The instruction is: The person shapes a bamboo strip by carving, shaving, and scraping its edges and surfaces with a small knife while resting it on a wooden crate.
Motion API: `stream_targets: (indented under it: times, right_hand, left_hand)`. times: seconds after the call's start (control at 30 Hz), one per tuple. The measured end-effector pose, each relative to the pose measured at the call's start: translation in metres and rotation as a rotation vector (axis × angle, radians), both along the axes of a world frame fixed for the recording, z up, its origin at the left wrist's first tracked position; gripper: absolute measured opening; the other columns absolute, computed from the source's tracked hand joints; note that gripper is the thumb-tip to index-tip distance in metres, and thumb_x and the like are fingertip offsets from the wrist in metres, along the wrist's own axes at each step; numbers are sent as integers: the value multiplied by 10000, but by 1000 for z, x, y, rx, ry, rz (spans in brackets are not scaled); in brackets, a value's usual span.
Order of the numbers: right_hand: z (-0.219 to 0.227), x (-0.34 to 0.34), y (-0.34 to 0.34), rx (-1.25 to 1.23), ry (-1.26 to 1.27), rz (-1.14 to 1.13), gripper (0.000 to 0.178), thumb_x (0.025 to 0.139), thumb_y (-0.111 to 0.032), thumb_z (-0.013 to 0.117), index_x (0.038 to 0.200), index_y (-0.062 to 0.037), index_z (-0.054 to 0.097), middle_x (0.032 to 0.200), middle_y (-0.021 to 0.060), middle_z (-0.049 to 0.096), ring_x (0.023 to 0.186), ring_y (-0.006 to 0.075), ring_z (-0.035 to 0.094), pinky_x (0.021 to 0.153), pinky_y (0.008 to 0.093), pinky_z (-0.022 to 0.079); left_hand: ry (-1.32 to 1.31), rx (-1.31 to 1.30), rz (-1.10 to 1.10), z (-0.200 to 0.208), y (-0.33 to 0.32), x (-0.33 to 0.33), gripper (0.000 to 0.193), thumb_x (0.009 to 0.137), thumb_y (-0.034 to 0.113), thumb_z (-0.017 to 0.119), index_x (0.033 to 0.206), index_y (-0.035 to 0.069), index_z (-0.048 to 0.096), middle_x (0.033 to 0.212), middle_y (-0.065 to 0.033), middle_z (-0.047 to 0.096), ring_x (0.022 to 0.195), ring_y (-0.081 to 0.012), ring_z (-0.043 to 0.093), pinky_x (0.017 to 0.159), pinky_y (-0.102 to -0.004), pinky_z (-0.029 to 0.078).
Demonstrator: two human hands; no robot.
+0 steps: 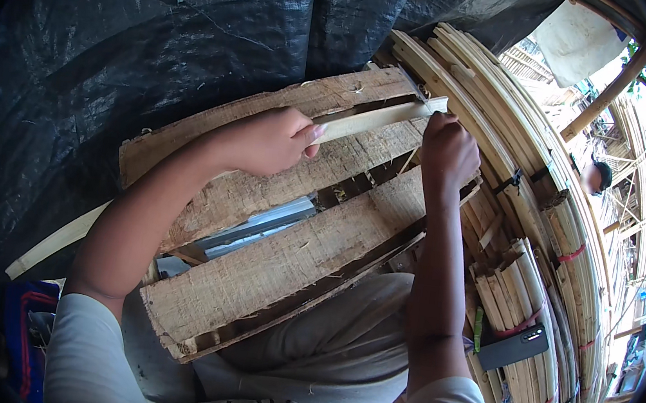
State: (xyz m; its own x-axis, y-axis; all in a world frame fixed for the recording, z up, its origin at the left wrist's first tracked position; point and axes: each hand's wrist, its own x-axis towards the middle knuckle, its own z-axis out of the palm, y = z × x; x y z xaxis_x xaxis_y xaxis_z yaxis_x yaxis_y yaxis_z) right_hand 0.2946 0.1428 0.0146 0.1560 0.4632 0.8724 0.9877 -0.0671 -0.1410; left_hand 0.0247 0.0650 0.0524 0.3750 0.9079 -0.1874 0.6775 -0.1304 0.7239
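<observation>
A long, pale, flat strip of bamboo or wood [375, 122] lies slantwise over a rough plank bench [252, 273]. My left hand [278, 143] is closed around the strip near its middle, thumb on top. The strip's other end passes beneath my left forearm and sticks out at the lower left. At the far right end of the strip, my right hand [452, 148] is closed in a fist. A thin, dark, blade-like edge [423, 92] shows beside that end. What the right fist grips is hidden by its fingers.
Bundles of long pale strips [519, 135] curve along the right side, tied with red and black bands. A dark phone [514, 347] rests on a shorter bundle. Black plastic sheeting [144, 33] hangs at the back left. Another person [598, 177] is in the far right background.
</observation>
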Motion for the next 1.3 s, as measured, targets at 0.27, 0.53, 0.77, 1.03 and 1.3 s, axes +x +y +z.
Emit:
stream_targets:
  times: [0.27,0.53,0.77,1.03,1.3]
  right_hand:
    - [-3,0,-9,-124,69,-19,525,946,-310,517,490,-75,628,502,181,606,438,384,623,479,484,526]
    - [-18,-3,-10,-109,-9,63,505,955,-298,511,538,-58,663,460,158,577,416,349,615,451,466,524]
    - [-15,-12,-15,-174,-28,85,537,971,-321,496,524,-61,641,459,161,575,427,362,622,462,480,517]
    - [-6,-13,-32,-350,-26,112,575,1040,-410,453,627,-79,679,529,171,615,468,353,637,440,452,473]
    - [6,-8,-45,-325,-57,291,435,1004,-401,556,729,-103,714,583,130,652,538,362,667,485,470,496]
  left_hand:
    - [6,5,18,-3,-3,1,490,1131,360,340,897,14,597,665,-5,492,610,-117,472,633,-333,459]
    - [66,-6,12,2,-7,4,497,1129,377,342,887,24,594,654,2,479,589,-117,447,609,-332,438]
    - [40,-4,52,-3,-6,2,482,1128,363,352,883,25,593,644,6,464,577,-108,430,590,-332,424]
    - [40,-41,41,-4,-6,2,475,1123,365,375,895,19,606,639,9,470,577,-108,444,591,-328,429]
    - [1,81,25,-2,-8,-3,474,1123,363,379,895,22,617,641,-7,487,590,-118,472,622,-338,447]
